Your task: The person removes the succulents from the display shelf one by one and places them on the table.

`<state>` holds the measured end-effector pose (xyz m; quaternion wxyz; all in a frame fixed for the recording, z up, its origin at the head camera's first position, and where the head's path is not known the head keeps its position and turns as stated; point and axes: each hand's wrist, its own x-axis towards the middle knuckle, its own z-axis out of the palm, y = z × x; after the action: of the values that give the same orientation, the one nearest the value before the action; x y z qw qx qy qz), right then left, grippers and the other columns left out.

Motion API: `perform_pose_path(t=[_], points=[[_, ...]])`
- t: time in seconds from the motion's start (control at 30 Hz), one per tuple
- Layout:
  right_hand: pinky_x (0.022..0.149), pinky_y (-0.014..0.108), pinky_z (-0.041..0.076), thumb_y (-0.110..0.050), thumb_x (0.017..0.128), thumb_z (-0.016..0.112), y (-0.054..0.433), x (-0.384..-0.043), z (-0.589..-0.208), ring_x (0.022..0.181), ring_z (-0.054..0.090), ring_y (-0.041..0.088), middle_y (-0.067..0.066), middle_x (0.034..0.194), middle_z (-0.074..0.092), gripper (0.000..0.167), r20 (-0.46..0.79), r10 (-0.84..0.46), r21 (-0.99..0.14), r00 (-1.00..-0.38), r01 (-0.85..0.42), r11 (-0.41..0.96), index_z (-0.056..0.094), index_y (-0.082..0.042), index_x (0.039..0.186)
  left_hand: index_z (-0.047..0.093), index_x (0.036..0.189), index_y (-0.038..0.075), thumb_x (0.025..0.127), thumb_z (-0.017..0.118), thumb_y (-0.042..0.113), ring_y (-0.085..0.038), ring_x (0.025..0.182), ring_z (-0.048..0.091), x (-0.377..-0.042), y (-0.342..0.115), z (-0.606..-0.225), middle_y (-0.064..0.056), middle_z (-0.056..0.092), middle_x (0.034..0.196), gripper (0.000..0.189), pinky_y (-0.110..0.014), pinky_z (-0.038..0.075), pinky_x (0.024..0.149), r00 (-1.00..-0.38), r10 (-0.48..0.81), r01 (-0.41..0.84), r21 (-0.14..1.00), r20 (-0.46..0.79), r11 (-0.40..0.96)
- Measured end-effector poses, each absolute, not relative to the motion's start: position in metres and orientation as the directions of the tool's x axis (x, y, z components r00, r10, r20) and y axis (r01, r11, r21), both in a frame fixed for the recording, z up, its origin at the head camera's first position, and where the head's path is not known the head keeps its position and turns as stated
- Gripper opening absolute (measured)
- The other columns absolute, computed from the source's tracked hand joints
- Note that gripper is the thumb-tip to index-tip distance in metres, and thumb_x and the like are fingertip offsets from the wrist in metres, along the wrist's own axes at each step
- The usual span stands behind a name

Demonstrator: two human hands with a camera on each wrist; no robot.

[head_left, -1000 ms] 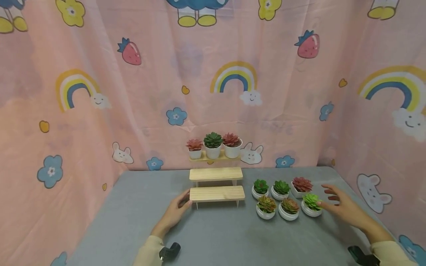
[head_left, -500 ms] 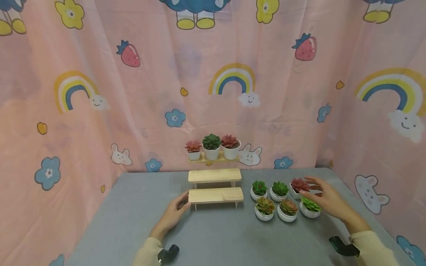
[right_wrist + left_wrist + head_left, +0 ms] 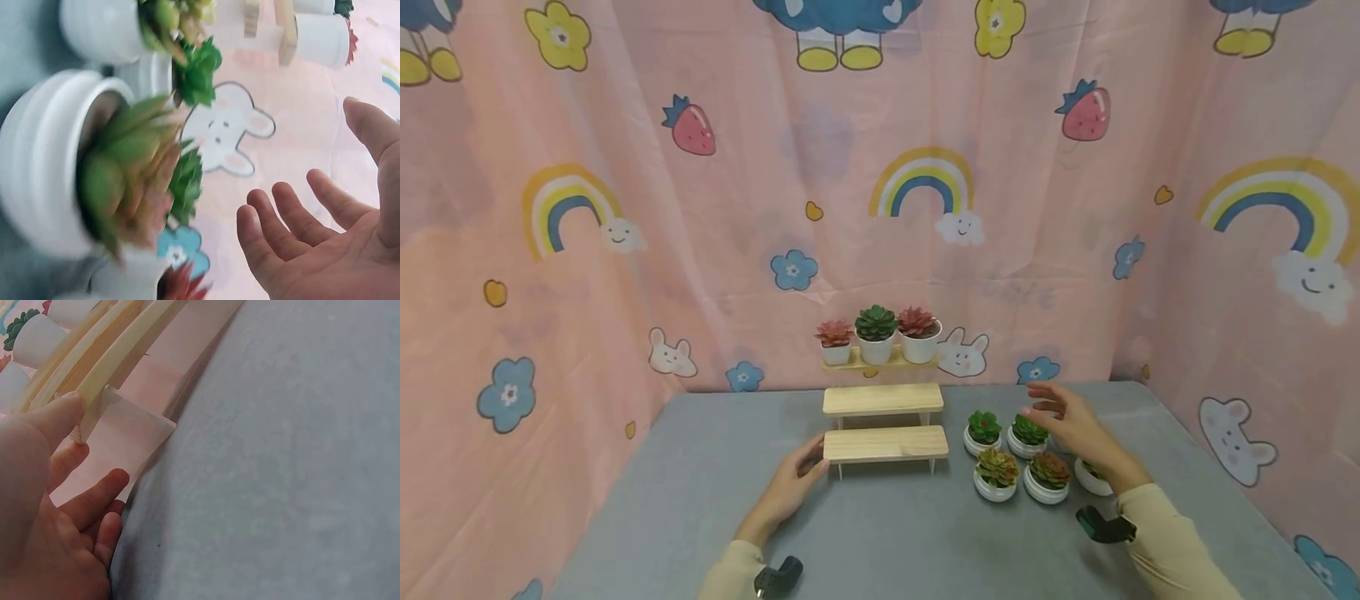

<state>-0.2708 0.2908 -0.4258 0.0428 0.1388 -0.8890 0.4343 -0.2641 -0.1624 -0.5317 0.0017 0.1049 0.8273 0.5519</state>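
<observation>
At its left end, the lowest step of a three-tier wooden stand (image 3: 886, 444) is pinched by my left hand (image 3: 786, 492). The left wrist view has the thumb (image 3: 65, 412) on top of the board and a finger beneath it, beside a clear leg (image 3: 134, 415). My right hand (image 3: 1082, 429) hovers over the potted succulents, fingers spread and holding nothing. It overlaps a green succulent (image 3: 1030, 428) in the head view and hides a red one behind it. In the right wrist view, a brownish-green succulent (image 3: 128, 175) in a white pot is nearest the hand (image 3: 319, 244).
Three potted succulents (image 3: 876, 323) stand on the top tier. Other potted succulents, a dark green one (image 3: 983, 428), a yellowish one (image 3: 997, 468) and a partly covered bright green one (image 3: 1093, 477), sit right of the stand on the grey table (image 3: 715, 450). A pink printed curtain (image 3: 737, 208) hangs behind.
My right hand has moved left and farther back, from beside the bright green succulent, past the red one, to over the green one. My left hand has stayed at the stand.
</observation>
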Motion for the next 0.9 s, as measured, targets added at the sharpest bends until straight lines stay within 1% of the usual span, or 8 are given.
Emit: perform_pose_path(t=[0.13, 0.3, 0.43, 0.5, 0.63, 0.83, 0.9], points=[[0.1, 0.06, 0.05, -0.026, 0.103, 0.06, 0.276, -0.281, -0.421, 0.131, 0.05, 0.052, 0.032, 0.148, 0.046, 0.059, 0.197, -0.224, -0.773, -0.954, -0.292, 0.563, 0.038, 0.0, 0.152, 0.043, 0.154, 0.01, 0.102, 0.061, 0.03, -0.036, 0.139, 0.051, -0.262, -0.163, -0.532, -0.017, 0.057, 0.146, 0.058, -0.055, 0.042, 0.112, -0.979, 0.172, 0.168, 0.913, 0.111, 0.371], [0.102, 0.061, 0.048, -0.028, 0.103, 0.059, 0.257, -0.293, -0.412, 0.134, 0.048, 0.05, 0.03, 0.15, 0.045, 0.06, 0.194, -0.234, -0.794, -0.953, -0.293, 0.533, 0.038, -0.002, 0.153, 0.044, 0.153, 0.009, 0.102, 0.061, 0.029, -0.038, 0.139, 0.05, -0.263, -0.163, -0.532, -0.019, 0.056, 0.147, 0.058, -0.056, 0.041, 0.113, -0.98, 0.163, 0.166, 0.918, 0.113, 0.36], [0.104, 0.061, 0.047, -0.028, 0.103, 0.06, 0.243, -0.305, -0.407, 0.135, 0.049, 0.048, 0.028, 0.151, 0.045, 0.061, 0.189, -0.22, -0.805, -0.957, -0.279, 0.523, 0.037, -0.003, 0.153, 0.044, 0.154, 0.011, 0.102, 0.061, 0.03, -0.036, 0.139, 0.05, -0.265, -0.162, -0.533, -0.017, 0.056, 0.147, 0.058, -0.054, 0.042, 0.112, -0.981, 0.166, 0.159, 0.917, 0.104, 0.366], [0.105, 0.061, 0.046, -0.025, 0.103, 0.061, 0.236, -0.312, -0.405, 0.134, 0.049, 0.048, 0.029, 0.15, 0.045, 0.061, 0.2, -0.222, -0.813, -0.954, -0.288, 0.506, 0.036, -0.002, 0.154, 0.044, 0.154, 0.012, 0.102, 0.061, 0.03, -0.035, 0.139, 0.051, -0.265, -0.162, -0.534, -0.016, 0.056, 0.147, 0.058, -0.053, 0.043, 0.112, -0.981, 0.168, 0.157, 0.918, 0.101, 0.365], [0.105, 0.061, 0.046, -0.024, 0.102, 0.062, 0.221, -0.325, -0.4, 0.134, 0.048, 0.048, 0.029, 0.151, 0.044, 0.064, 0.216, -0.229, -0.828, -0.949, -0.302, 0.473, 0.033, -0.004, 0.156, 0.044, 0.154, 0.011, 0.102, 0.062, 0.029, -0.036, 0.139, 0.051, -0.265, -0.163, -0.534, -0.017, 0.057, 0.147, 0.058, -0.054, 0.043, 0.111, -0.98, 0.168, 0.16, 0.921, 0.106, 0.355], [0.108, 0.064, 0.042, -0.026, 0.1, 0.064, 0.201, -0.342, -0.391, 0.139, 0.044, 0.047, 0.028, 0.155, 0.039, 0.071, 0.196, -0.211, -0.854, -0.958, -0.272, 0.443, 0.027, -0.011, 0.159, 0.044, 0.154, 0.011, 0.101, 0.062, 0.031, -0.035, 0.14, 0.05, -0.266, -0.164, -0.534, -0.016, 0.057, 0.147, 0.059, -0.055, 0.042, 0.112, -0.98, 0.169, 0.16, 0.919, 0.105, 0.361], [0.111, 0.064, 0.039, -0.024, 0.1, 0.064, 0.195, -0.347, -0.388, 0.141, 0.041, 0.047, 0.028, 0.157, 0.037, 0.074, 0.183, -0.203, -0.865, -0.962, -0.256, 0.433, 0.024, -0.011, 0.16, 0.044, 0.154, 0.011, 0.101, 0.062, 0.029, -0.035, 0.139, 0.051, -0.266, -0.164, -0.534, -0.016, 0.057, 0.147, 0.058, -0.055, 0.042, 0.112, -0.98, 0.171, 0.162, 0.921, 0.106, 0.355]])
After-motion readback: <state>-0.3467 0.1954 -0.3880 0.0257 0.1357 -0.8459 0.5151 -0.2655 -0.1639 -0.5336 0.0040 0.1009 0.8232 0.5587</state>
